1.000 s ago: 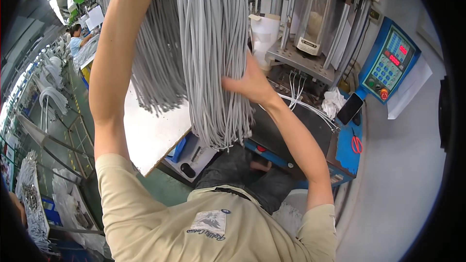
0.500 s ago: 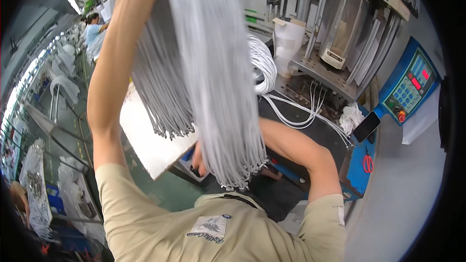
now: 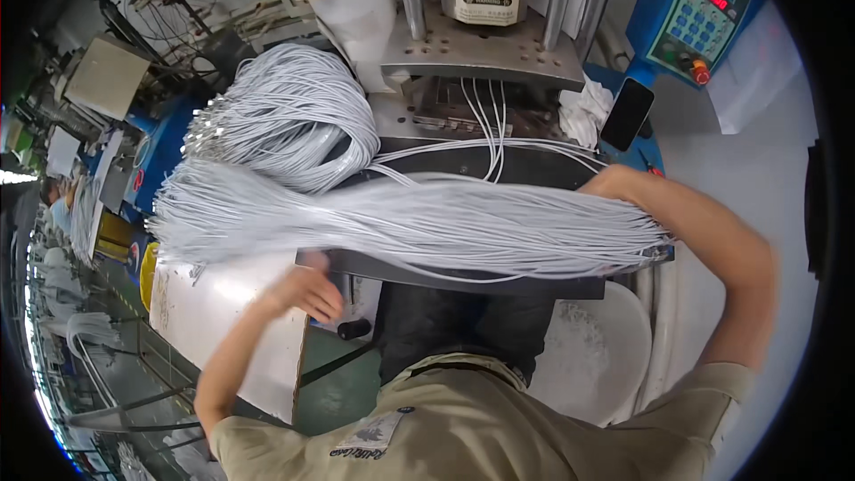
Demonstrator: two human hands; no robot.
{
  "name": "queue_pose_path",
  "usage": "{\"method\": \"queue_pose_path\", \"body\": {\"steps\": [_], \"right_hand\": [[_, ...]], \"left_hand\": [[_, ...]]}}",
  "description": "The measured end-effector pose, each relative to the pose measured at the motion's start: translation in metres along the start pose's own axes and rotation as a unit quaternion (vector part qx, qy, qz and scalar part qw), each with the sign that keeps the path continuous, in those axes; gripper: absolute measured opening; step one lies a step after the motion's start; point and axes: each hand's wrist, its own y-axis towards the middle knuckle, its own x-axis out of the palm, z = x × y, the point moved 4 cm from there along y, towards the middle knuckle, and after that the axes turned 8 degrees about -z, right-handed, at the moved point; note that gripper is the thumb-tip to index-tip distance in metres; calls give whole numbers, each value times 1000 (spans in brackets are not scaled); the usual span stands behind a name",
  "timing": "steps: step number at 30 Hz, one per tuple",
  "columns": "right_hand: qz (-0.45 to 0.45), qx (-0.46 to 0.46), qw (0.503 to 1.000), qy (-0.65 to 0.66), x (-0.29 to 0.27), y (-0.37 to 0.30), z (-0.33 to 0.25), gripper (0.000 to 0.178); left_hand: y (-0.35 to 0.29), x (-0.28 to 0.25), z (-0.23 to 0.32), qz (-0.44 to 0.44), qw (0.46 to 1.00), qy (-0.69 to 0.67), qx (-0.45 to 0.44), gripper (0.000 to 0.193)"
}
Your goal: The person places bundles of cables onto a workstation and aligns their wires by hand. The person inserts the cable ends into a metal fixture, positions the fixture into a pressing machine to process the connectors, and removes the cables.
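Note:
A long bundle of thin grey-white cables [image 3: 463,227] lies across the black worktop, its strands fanned out at the left end, where small metal tips show. My right hand [image 3: 613,183] rests against the far edge of this bundle near its right end; its fingers are hidden by the cables. Below the bundle's left half, my left hand [image 3: 312,290] is apart from it, with nothing held and its fingers loosely extended, somewhat blurred. Behind the bundle sits a looped pile of the same cables [image 3: 298,111].
A press-like machine [image 3: 485,53] stands at the back, several cables running into it. Right of it are a phone [image 3: 628,114] and a blue control panel [image 3: 695,18]. A white board [image 3: 232,321] is at left; a round white tub [image 3: 597,347] stands below the worktop.
The cable bundle, hanging upright from my raised left arm before, now lies sideways across the worktop. My left hand has come down and let go; my right arm has moved to the bundle's right end.

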Motion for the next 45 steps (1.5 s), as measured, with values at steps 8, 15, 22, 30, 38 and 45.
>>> {"method": "queue_pose_path", "body": {"steps": [8, 15, 22, 30, 38, 45], "right_hand": [[-73, 136, 983, 103, 13, -33, -9, 59], [-145, -5, 987, -62, -10, -4, 46, 53], [446, -266, 837, -172, 61, -88, -71, 82], [567, -221, 756, -243, 105, -35, -116, 99], [361, -93, 887, -273, 51, -94, -43, 50], [189, -110, 940, -261, -1, -150, -62, 63]], "left_hand": [[21, 80, 154, 332, 528, 535, 570, 37], [71, 73, 156, 240, 555, 652, 458, 50], [80, 65, 166, 277, 554, 648, 443, 49], [26, 87, 178, 320, 526, 621, 484, 49], [-3, 95, 168, 318, 511, 615, 509, 51], [23, 77, 180, 228, 597, 564, 523, 42]]}}
